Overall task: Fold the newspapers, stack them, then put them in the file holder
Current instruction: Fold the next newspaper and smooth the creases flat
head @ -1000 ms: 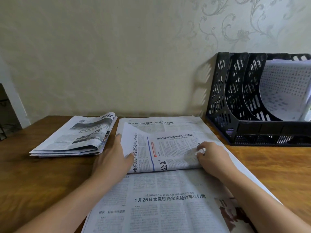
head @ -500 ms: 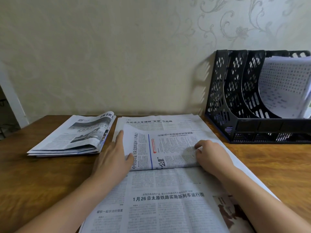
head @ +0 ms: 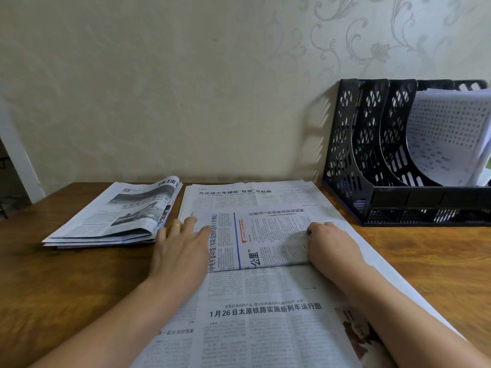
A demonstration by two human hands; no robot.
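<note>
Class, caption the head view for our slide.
Both hands press a folded newspaper flat beside the file holder.

Counter [head: 66, 282]: wood, brown, visible grain, semi-gloss w/ soft sheen.
Open newspaper [head: 265, 314]: thin matt newsprint, greyish, printed, creased at fold.
Folded newspapers [head: 117, 216]: same matt paper, layered edges.
File holder [head: 353, 160]: black plastic, perforated walls, slight gloss.
Sheets in holder [head: 449, 134]: white matt paper, curved.
Wall [head: 186, 88]: pale wallpaper, embossed scroll pattern, faint sheen.

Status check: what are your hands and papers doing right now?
Left hand flat, right hand curled, both pressing folded newspaper. Folded stack waits left. File holder right, path clear.
</note>
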